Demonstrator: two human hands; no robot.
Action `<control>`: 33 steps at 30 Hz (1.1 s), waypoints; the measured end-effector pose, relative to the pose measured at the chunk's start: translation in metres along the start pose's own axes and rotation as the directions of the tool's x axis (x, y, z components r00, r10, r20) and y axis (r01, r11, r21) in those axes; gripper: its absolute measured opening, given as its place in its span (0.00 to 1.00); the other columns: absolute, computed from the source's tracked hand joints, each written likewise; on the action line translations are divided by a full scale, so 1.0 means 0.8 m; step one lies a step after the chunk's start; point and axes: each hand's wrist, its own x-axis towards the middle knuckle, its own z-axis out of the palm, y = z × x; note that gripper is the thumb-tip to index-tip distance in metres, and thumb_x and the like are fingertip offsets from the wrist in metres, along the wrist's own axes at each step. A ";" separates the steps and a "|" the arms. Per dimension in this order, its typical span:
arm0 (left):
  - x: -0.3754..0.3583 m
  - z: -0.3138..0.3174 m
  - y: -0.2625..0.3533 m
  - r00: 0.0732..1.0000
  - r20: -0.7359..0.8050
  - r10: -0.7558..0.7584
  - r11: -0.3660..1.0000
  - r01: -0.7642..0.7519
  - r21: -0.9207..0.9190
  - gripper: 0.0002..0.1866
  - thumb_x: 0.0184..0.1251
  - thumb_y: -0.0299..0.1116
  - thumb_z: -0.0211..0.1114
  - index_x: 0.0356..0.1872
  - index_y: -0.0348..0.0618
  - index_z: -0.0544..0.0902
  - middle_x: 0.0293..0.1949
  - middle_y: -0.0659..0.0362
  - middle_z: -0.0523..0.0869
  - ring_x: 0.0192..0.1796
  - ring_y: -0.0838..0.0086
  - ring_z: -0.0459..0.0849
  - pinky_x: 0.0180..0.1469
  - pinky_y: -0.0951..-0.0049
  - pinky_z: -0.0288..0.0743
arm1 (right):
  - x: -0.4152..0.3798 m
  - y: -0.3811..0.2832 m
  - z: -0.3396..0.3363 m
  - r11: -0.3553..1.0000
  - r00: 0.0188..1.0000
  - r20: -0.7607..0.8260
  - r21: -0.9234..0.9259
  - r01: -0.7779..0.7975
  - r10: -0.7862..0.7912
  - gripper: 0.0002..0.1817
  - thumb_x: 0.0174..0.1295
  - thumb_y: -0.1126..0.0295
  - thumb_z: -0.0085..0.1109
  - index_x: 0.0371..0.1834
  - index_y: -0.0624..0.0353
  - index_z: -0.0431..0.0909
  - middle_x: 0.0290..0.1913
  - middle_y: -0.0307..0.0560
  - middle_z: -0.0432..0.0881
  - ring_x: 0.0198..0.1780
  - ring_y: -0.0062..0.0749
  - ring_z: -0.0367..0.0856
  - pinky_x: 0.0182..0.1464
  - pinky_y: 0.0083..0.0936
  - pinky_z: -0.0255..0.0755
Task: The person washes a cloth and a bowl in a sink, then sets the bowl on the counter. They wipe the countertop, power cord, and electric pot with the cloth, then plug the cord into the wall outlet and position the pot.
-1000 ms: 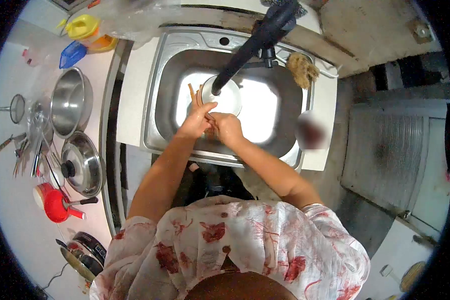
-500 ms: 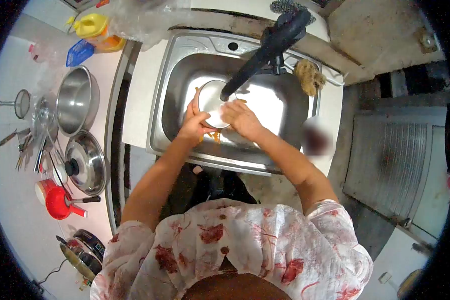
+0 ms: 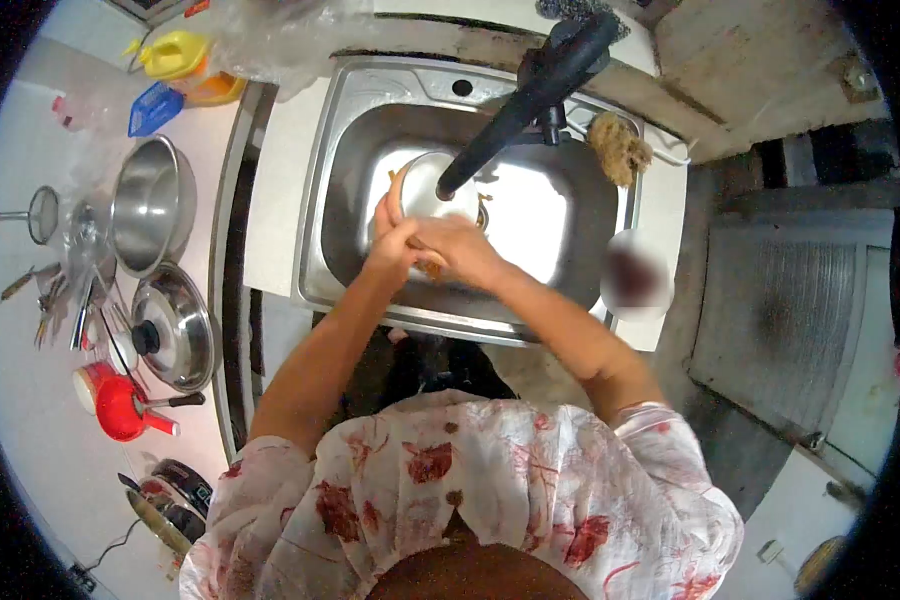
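Observation:
A white bowl point(image 3: 427, 190) is held inside the steel sink point(image 3: 580, 215), under the end of the black faucet point(image 3: 510, 120). My left hand point(image 3: 395, 243) grips the bowl's left and near side, fingers along its outer wall. Across the bowl's near edge lies my right hand point(image 3: 457, 248), close against the left one, its fingers bent and partly hidden; whether it grips the rim cannot be made out. Orange scraps point(image 3: 430, 268) lie in the sink just below the hands.
A tan scrubber point(image 3: 618, 150) sits at the sink's back right corner, and a blurred white bowl point(image 3: 635, 275) stands on the right ledge. On the left counter are a steel basin point(image 3: 152, 205), a lid point(image 3: 175, 328) and a red ladle point(image 3: 120, 408).
My right hand has moved from the bowl's inside right down to its near edge, beside my left hand. The bowl has shifted slightly, and the drain now shows to its right.

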 end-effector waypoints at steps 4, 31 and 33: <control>-0.013 0.035 0.033 0.996 -0.084 -0.019 0.999 0.016 -0.043 0.35 0.51 0.20 0.51 0.63 0.47 0.50 0.56 0.52 0.63 0.51 0.59 0.73 0.38 0.57 0.80 | -0.015 0.028 0.008 0.934 0.997 -0.024 -0.349 -0.072 0.068 0.13 0.54 0.60 0.52 0.34 0.56 0.79 0.39 0.52 0.79 0.46 0.46 0.75 0.52 0.40 0.63; 0.012 0.035 0.048 0.888 -0.149 -0.435 0.815 0.458 0.355 0.30 0.55 0.55 0.58 0.49 0.39 0.68 0.37 0.50 0.78 0.23 0.69 0.81 0.20 0.77 0.77 | -0.020 0.023 0.001 0.811 0.843 0.019 0.262 -0.524 0.538 0.17 0.54 0.66 0.61 0.45 0.61 0.76 0.34 0.47 0.81 0.35 0.32 0.78 0.40 0.27 0.69; 0.000 0.053 0.056 0.847 -0.255 -0.466 0.680 0.527 0.509 0.33 0.58 0.57 0.54 0.53 0.37 0.68 0.44 0.48 0.76 0.35 0.64 0.83 0.34 0.72 0.79 | -0.026 0.044 0.008 0.594 0.766 0.035 0.609 -0.526 0.642 0.17 0.56 0.67 0.59 0.49 0.61 0.74 0.35 0.43 0.80 0.35 0.25 0.78 0.37 0.24 0.71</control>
